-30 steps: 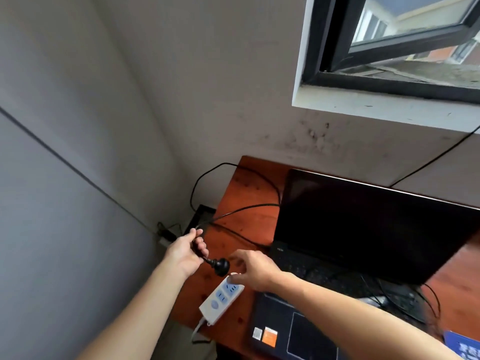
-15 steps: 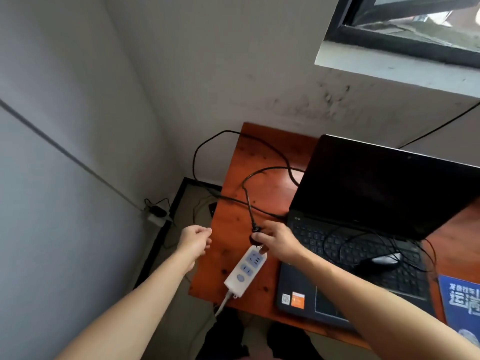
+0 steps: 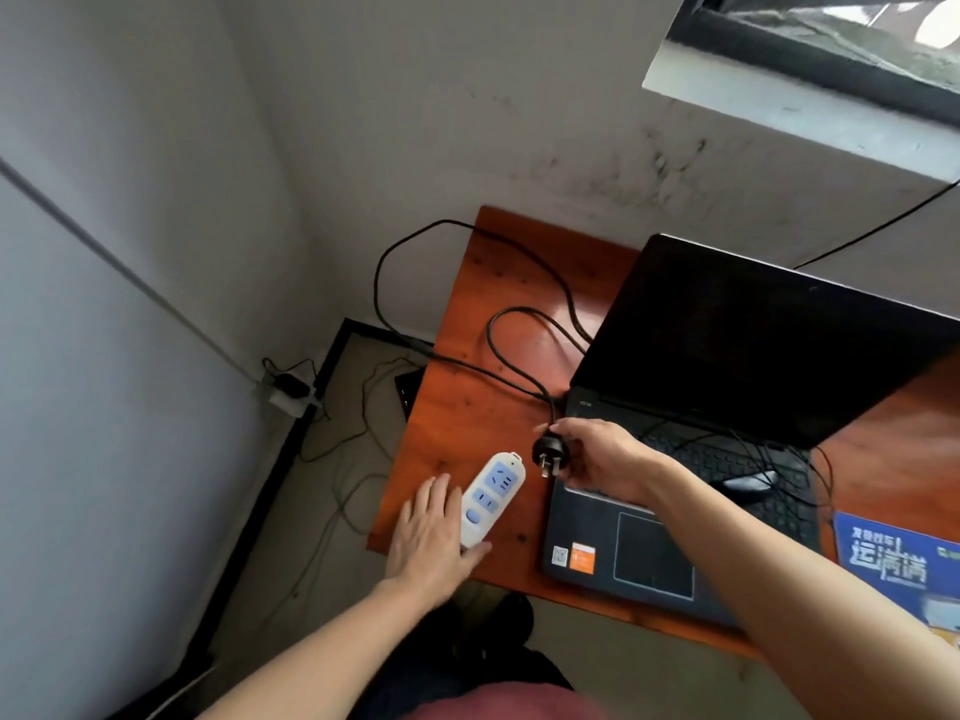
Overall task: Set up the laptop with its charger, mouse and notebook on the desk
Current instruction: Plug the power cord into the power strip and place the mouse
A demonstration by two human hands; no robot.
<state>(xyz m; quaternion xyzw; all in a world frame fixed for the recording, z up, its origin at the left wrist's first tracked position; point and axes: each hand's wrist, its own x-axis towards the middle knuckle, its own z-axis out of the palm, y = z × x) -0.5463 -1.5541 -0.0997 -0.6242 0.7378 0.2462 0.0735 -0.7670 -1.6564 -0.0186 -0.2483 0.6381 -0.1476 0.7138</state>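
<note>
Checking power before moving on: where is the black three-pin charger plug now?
Head view, centre: the black three-pin charger plug is pinched in the right hand, prongs bare, between the white-and-blue power strip and the left edge of the open black laptop.

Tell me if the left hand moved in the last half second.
Yes: the left hand went right, from beyond the desk to against the power strip.

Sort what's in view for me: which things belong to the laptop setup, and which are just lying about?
Part of the job: laptop with the mouse on it, charger plug pinched in the right hand, its cable, power strip touched by the left hand, blue notebook.

Lying about: wall socket near the floor, thin wires on the floor, window.
</note>
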